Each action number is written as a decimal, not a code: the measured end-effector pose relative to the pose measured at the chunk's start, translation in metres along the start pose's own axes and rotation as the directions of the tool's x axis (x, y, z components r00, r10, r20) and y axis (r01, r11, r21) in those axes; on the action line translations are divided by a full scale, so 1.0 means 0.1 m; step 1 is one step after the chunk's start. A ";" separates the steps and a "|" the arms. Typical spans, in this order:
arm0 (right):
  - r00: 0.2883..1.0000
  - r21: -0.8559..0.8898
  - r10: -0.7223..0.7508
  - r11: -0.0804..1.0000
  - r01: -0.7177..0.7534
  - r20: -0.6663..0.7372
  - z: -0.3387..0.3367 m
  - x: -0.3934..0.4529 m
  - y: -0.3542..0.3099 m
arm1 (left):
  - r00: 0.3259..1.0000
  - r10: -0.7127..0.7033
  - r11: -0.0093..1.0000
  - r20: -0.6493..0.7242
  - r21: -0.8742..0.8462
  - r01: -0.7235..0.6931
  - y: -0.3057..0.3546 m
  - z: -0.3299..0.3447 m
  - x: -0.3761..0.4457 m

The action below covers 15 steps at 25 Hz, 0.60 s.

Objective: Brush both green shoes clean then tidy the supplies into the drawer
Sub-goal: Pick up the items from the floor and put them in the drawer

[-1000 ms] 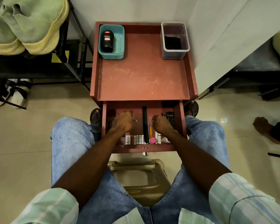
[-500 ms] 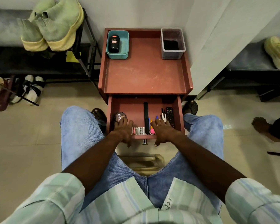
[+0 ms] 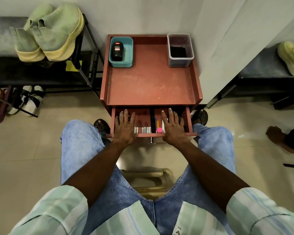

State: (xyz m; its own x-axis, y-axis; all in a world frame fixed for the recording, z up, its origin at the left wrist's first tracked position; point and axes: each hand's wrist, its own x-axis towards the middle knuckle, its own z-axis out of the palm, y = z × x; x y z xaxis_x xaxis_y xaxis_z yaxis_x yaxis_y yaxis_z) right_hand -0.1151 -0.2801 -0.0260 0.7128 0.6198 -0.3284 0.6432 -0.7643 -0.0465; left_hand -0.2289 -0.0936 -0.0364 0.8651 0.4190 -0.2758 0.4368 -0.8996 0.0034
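Two green shoes (image 3: 56,33) stand on the black rack at the upper left. The red table's drawer (image 3: 188,122) is partly open, holding batteries (image 3: 143,130), a black brush (image 3: 152,119), pens and a pink-capped item (image 3: 159,130). My left hand (image 3: 125,128) lies flat with straight fingers over the drawer's left part, covering a round tin. My right hand (image 3: 172,127) lies flat over the right part, fingers straight. Both palms rest on the drawer's front edge. On the table top (image 3: 151,82) a teal tub (image 3: 128,46) holds a black polish bottle (image 3: 117,50).
A clear box (image 3: 180,50) with something dark inside stands at the table's back right. Sandals (image 3: 12,100) lie under the rack. Another green shoe (image 3: 291,56) sits on a bench at right. A person's bare foot (image 3: 277,134) is on the floor at right. A stool (image 3: 148,180) is between my knees.
Both hands have uncurled from inside the drawer and now lie flat on its front part. The drawer has slid inward, showing less of its inside. The view has pulled back.
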 end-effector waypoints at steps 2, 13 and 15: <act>0.998 -0.001 0.006 1.000 -0.007 -0.057 -0.03 0.17 0.00 | 1.000 -0.011 1.000 -0.023 0.000 0.011 0.00 -0.03 0.15; 0.994 -0.100 -0.103 0.990 0.101 -0.018 -0.09 0.81 0.08 | 0.994 0.111 0.991 -0.013 0.079 -0.110 -0.03 -0.07 0.79; 0.994 -0.115 -0.104 0.988 0.099 -0.032 -0.07 0.81 0.07 | 0.993 0.114 0.991 -0.008 0.077 -0.113 0.00 -0.08 0.78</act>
State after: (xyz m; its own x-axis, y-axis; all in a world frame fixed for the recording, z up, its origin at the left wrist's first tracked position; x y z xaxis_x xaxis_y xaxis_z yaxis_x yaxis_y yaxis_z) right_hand -0.0506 -0.2340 -0.0466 0.6509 0.7010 -0.2914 0.7386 -0.6735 0.0296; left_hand -0.1595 -0.0596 -0.0504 0.9111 0.3151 -0.2657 0.3161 -0.9479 -0.0401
